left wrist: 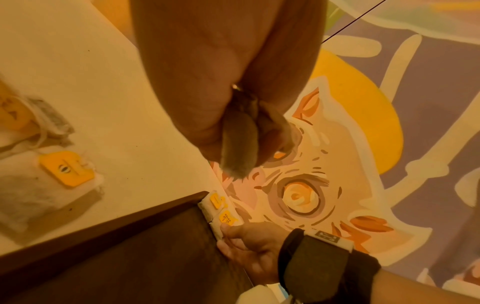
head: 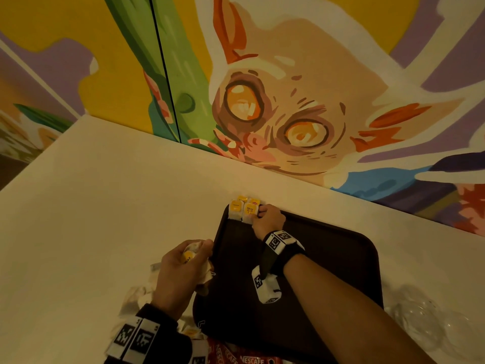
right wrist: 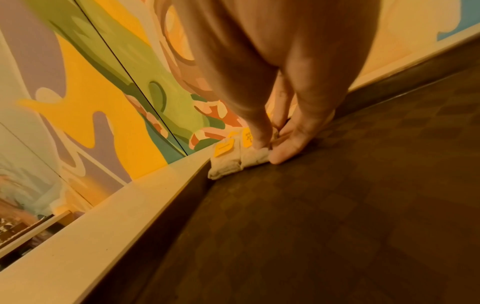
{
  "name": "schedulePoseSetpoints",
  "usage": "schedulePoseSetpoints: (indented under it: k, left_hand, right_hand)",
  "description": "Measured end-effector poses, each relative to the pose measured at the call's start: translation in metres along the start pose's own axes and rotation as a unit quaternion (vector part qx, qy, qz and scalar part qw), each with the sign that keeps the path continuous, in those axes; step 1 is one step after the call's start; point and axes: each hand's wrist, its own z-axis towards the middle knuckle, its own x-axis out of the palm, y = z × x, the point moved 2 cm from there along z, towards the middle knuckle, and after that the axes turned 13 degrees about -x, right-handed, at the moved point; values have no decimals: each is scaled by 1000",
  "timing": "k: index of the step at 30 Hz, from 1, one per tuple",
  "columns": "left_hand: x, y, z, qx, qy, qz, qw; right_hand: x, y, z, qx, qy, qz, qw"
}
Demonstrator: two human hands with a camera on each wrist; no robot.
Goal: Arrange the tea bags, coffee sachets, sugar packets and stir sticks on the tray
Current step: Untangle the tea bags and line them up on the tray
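Warm, dim yellowish light. Pale cream smooth-topped table [head: 110, 195] stood against a painted wall mural [head: 275, 106] of a wide-eyed beige creature, with yellow, lilac and green shapes. Thin dark vertical seam [head: 165, 69] crossed the green band.

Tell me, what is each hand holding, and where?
Left hand grips tea bags bunched in its fist. Right hand pinches the near end of a tea bag at the tray corner.

A café or guest lounge, by its cartoon-animal mural [head: 275, 106] behind a cream tabletop [head: 105, 206] bearing a brown serving tray [head: 341, 258].
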Motion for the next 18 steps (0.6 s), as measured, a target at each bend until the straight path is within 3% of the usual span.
schedulePoseSetpoints:
  k: [12,18]
  left_hand:
    - [10,-6,-3,-46,56,-46,996]
    - [26,-7,-9,-80,108,-63,989]
  right_hand:
    - [-35,17,-34,-42,-24,73,996]
    - [-76,56,-105,-147,152,193,958]
